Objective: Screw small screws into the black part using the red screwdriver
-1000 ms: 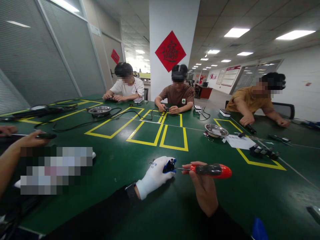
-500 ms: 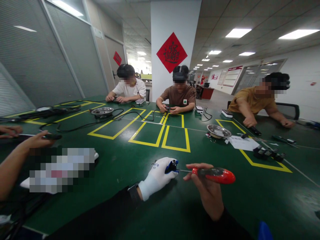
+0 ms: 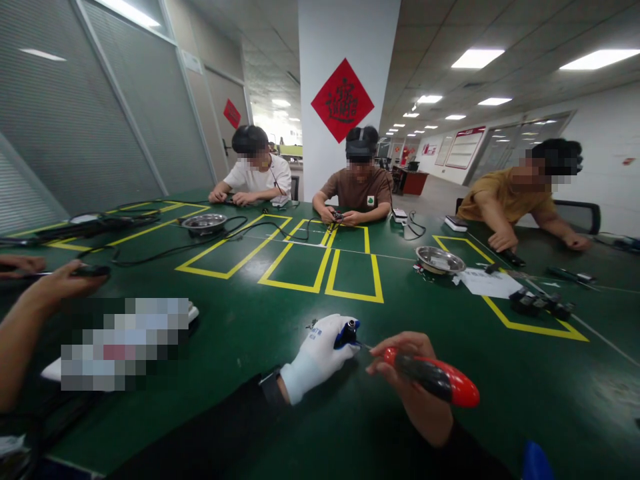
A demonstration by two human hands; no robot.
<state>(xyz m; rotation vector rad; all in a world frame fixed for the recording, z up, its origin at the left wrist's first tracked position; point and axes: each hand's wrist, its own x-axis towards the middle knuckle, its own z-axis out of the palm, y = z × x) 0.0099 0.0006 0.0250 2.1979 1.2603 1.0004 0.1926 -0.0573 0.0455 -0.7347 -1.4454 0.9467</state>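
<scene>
My left hand, in a white glove with blue fingertips, is closed around a small dark part with a round metal ring on top. Its exact kind is hard to make out. Bare and to the right, my right hand grips a screwdriver with a red and black handle. The thin shaft points left, and its tip is at the dark part or just beside it; the fingers partly hide it.
Across the green table sit several people with headsets. Metal bowls stand left and right. Black parts and a white sheet lie at the right. Another person's hand holds a dark tool at the left.
The screwdriver's handle end has swung down and toward me, so the tool is more tilted. My right hand has lowered slightly with it. My left hand keeps its hold.
</scene>
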